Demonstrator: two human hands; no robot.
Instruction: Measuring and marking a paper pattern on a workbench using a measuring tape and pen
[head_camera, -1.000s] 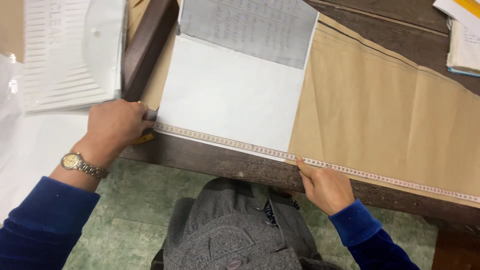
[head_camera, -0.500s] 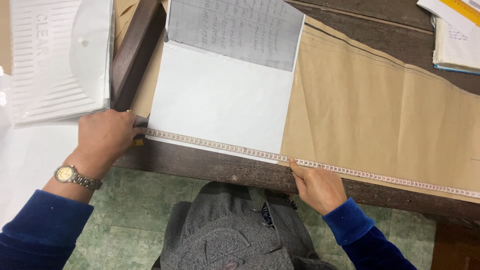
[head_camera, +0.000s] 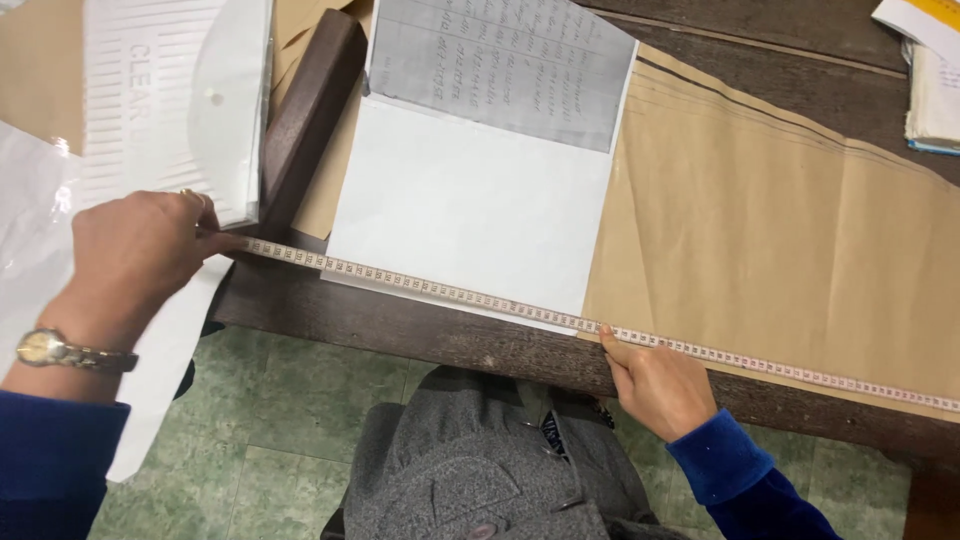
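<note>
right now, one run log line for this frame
left hand: pins tape measure end | right hand: presses tape at white sheet edge | brown paper beneath

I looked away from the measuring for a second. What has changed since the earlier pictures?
Very little. The left hand still pins the measuring tape at its end, and the right hand still presses it at the edge of the white sheet. The tape stays stretched along the brown paper. Nothing was let go; only the camera view shifted slightly.

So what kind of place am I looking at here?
Probably a tailoring or pattern-drafting workspace: a measuring tape stretched by the left hand and right hand across brown pattern paper on a dark wooden table.
</note>
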